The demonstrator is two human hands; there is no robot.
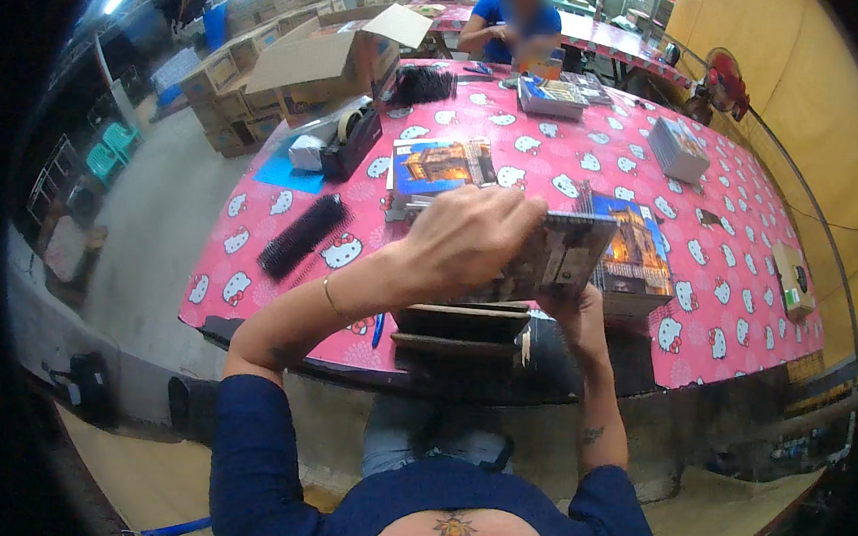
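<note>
A notebook with a dark photo cover (573, 254) is held up on edge in front of me, its upper edge showing what looks like black wire binding. My left hand (477, 234) is closed over its top left part. Below, my right hand (578, 316) grips the lower right corner, with some fingers hidden behind it. Under the notebook stands a black slotted wooden stand (459, 347) at the table's front edge. Close to my right hand is a stack of notebooks with orange and blue covers (635, 256). Another stack of notebooks (442, 164) lies just beyond my left hand.
Black wire binding coils (302, 237) and a blue pen (378, 330) lie left on the pink patterned table (528, 139). A tape dispenser (351, 138) and open carton (328, 61) stand farther back. More notebook stacks (679, 149), a fan (727, 82) and a co-worker (513, 30) are beyond.
</note>
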